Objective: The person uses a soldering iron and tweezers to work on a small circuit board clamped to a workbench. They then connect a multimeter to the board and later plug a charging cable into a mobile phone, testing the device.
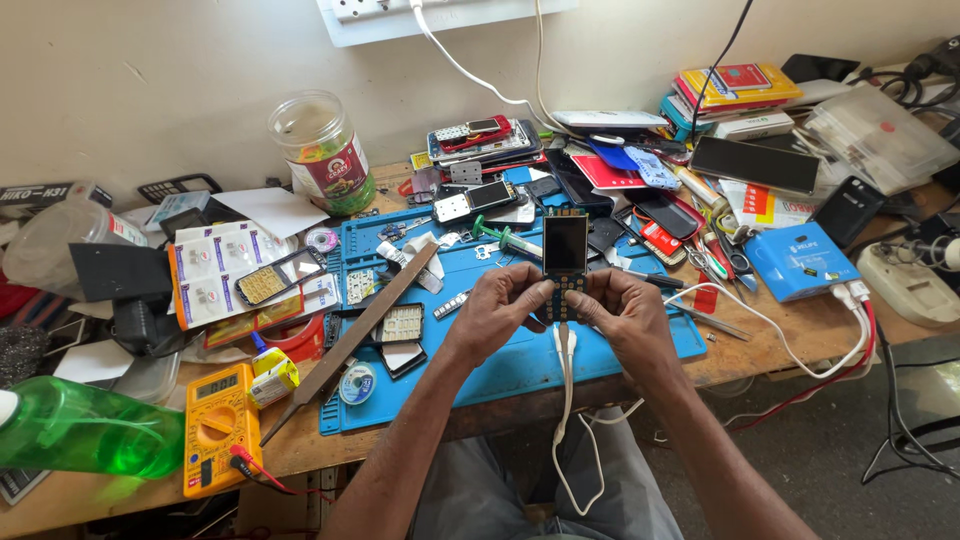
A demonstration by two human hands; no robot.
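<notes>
Holding a small keypad phone (565, 262) upright between both hands, the person had the left hand (500, 305) at its nine o'clock side and the right hand (625, 310) at three o'clock, fingers closed round its lower half, thumbs over the keys. A white cable (566, 390) hung from its bottom end towards six o'clock, over the worktop (790, 335) edge. To my eye the grip needed to stay light and low, keeping the dark screen unpressed and the cable slack. Room was tight: the blue mat (500, 370) lay under the hands, a long file (350, 342) at nine o'clock, stacked handsets (480, 140) at twelve, tweezers (715, 322) just beside at three; the freest space was towards the lap
</notes>
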